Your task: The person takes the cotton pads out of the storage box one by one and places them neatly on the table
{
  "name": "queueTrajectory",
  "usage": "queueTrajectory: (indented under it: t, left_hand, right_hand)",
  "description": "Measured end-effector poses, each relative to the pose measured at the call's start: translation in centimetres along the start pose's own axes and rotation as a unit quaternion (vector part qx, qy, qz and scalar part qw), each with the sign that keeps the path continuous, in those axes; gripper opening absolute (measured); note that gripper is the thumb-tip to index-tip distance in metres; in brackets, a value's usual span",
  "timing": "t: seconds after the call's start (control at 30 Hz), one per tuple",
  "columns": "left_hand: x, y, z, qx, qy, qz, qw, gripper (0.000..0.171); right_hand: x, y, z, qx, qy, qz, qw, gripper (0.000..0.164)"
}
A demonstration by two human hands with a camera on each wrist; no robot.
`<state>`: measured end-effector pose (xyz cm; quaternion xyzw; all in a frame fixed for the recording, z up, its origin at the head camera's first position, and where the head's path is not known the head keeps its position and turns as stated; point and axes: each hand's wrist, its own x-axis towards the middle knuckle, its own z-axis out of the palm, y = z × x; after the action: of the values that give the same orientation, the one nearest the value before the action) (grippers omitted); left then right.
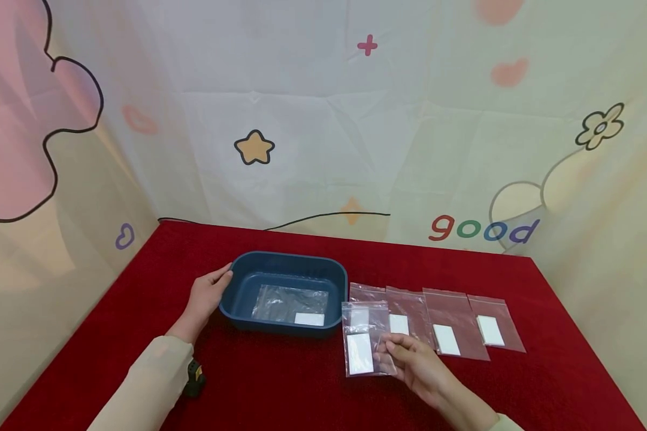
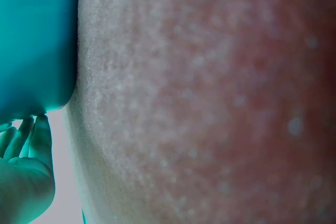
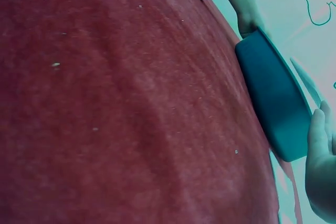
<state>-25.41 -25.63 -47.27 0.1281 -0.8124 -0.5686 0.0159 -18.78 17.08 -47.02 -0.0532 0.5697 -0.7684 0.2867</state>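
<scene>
My right hand (image 1: pixel 417 365) pinches the right side of a clear zip bag (image 1: pixel 365 320) with a white rectangular piece (image 1: pixel 360 353) inside. That bag is held up near the front right corner of a dark blue plastic basin (image 1: pixel 286 328), overlapping other bags in view. At the basin's left end, my left hand (image 1: pixel 202 299) holds the rim. Inside the basin lies another clear zip bag (image 1: pixel 280 302), also with a white piece (image 1: pixel 309 319). In the right wrist view the right hand (image 3: pixel 321 166) shows at the edge, with the basin (image 3: pixel 278 98) beyond it.
Right of the basin, several similar zip bags (image 1: pixel 455 299) with white pieces lie in an overlapping row on the red cloth-covered table (image 1: pixel 280 383). A dark device (image 1: pixel 195 380) is at the left wrist. A printed curtain (image 1: pixel 313 120) hangs behind the table.
</scene>
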Motion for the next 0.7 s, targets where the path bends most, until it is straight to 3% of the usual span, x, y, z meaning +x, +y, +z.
queueTrajectory:
  t: [0.7]
  left_hand:
    - [0.1, 0.1, 0.0, -0.002, -0.004, -0.006, 1.0000, 0.049]
  right_hand:
    - [-1.6, 1.9, -0.5, 0.026, 0.043, 0.046, 0.998, 0.024]
